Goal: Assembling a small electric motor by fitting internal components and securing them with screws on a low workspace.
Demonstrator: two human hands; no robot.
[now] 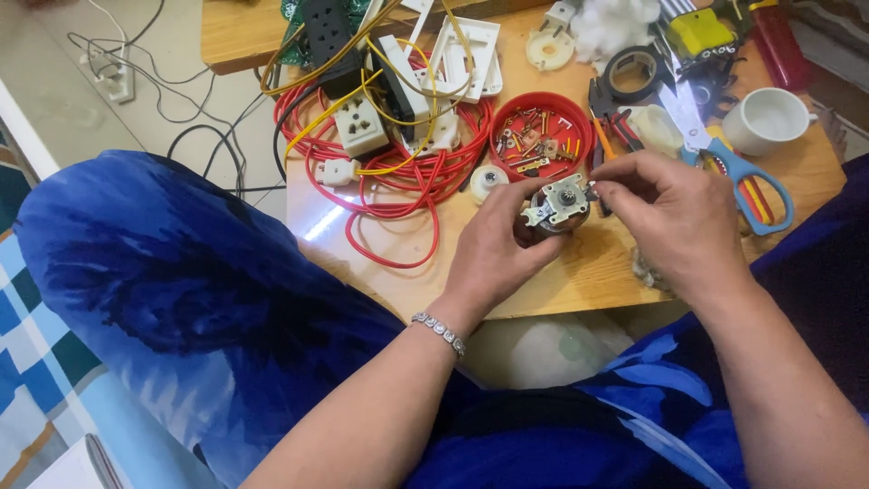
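While cradling small round metal motor [554, 210] in closed left hand [496, 249], right hand [674, 217] pinches its edge tab; fitting step, likely needing steady fingertip alignment next.

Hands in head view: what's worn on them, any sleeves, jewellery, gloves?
Both forearms are bare, with no sleeves reaching them and no gloves. The left hand has a silver link bracelet with small square stones at the wrist. The right hand shows no bracelet or watch; no rings can be made out on the fingers of either. The garment over the lap is blue with dark and pale patches.
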